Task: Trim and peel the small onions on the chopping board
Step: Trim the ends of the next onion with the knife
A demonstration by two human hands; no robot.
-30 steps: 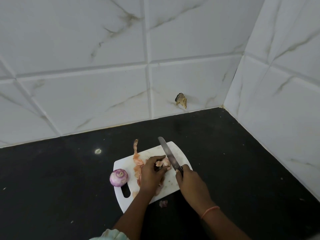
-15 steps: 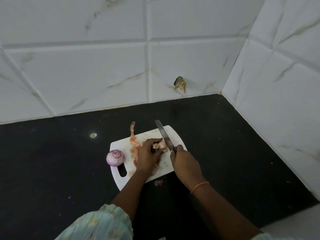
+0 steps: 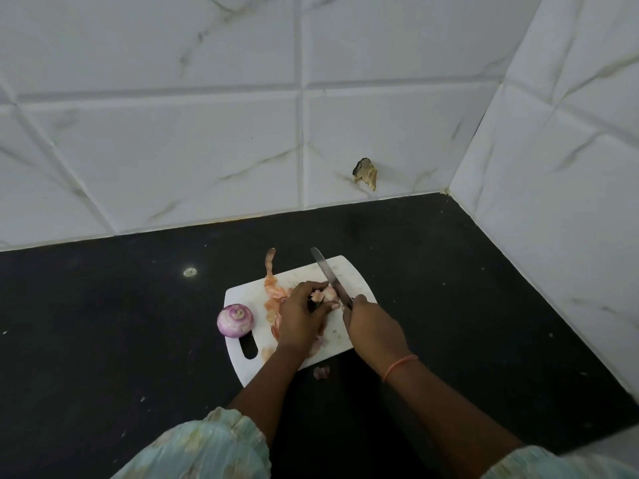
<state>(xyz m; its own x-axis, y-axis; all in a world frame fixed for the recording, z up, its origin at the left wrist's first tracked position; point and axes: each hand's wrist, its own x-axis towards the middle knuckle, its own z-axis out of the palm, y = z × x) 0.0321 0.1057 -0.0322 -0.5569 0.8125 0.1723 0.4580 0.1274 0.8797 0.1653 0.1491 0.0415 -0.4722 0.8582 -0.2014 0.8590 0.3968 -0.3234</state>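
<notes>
I see left hand (image 3: 300,318) fingers pinching a small onion (image 3: 325,294) on the chopping board (image 3: 340,335), right hand (image 3: 371,324) gripping the knife (image 3: 328,275) against it.

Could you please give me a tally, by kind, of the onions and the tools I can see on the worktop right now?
Onions: 2, a peeled onion at the board's left edge and a small onion held in the left hand
Knives: 1, the knife in the right hand
Chopping boards: 1, the white chopping board
Total: 4
</notes>
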